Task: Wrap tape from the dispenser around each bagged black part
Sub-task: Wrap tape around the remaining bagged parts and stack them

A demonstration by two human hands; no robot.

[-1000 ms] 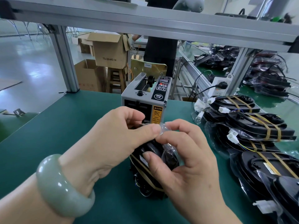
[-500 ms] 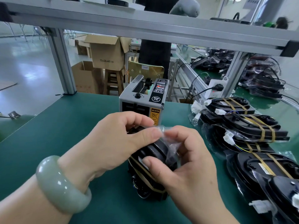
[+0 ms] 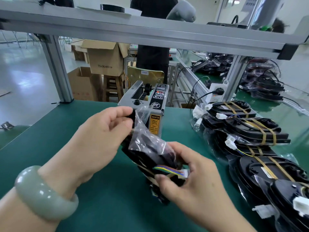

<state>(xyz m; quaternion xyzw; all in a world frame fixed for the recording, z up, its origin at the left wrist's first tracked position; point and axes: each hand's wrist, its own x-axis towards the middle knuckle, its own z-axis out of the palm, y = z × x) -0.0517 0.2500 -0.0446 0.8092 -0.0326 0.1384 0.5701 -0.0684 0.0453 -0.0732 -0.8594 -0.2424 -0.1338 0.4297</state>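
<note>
**What I can read from my bench**

The cardboard box (image 3: 104, 61) stacked behind the bench has "75x36x40 CM" printed in dark letters on its front. On the tape dispenser (image 3: 142, 97) in front of me, the yellow label (image 3: 154, 123) at the front corner is headed "CAUTION" beside a warning triangle. The small lines under its crossed-out pictogram are too fine for me to read. Above it, on the black panel (image 3: 158, 96), a white oval carries "SEMI"; the panel's other icons and print are blurred. A small blue tag on the yellow chair back (image 3: 145, 77) and the sign (image 3: 249, 4) on the far wall show writing I cannot make out.
</note>
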